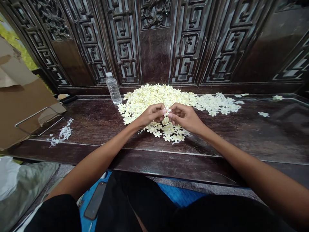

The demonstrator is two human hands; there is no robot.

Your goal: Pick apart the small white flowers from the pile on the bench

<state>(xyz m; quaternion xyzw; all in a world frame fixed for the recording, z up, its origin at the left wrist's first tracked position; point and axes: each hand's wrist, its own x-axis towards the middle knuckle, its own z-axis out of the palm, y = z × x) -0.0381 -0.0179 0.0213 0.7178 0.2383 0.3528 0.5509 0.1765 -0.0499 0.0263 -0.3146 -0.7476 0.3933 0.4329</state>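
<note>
Between my two hands, at the middle of the view, is a small white flower [166, 111]. My left hand [154, 114] pinches it from the left with thumb and fingertips. From the right, my right hand [183, 116] closes its thumb and fingers on the same flower. Both hands are over the front part of a large heap of pale yellow-white flowers [156, 95], which lies on the dark wooden bench [96, 129]. Whiter flowers [214, 103] spread flat from the heap's right side.
A clear bottle [113, 89] stands left of the heap. Thin white pieces [63, 132] lie near a cardboard box [26, 103] and a wire frame at the left. A carved wooden panel [155, 58] rises behind. A phone [95, 200] lies below, on blue material.
</note>
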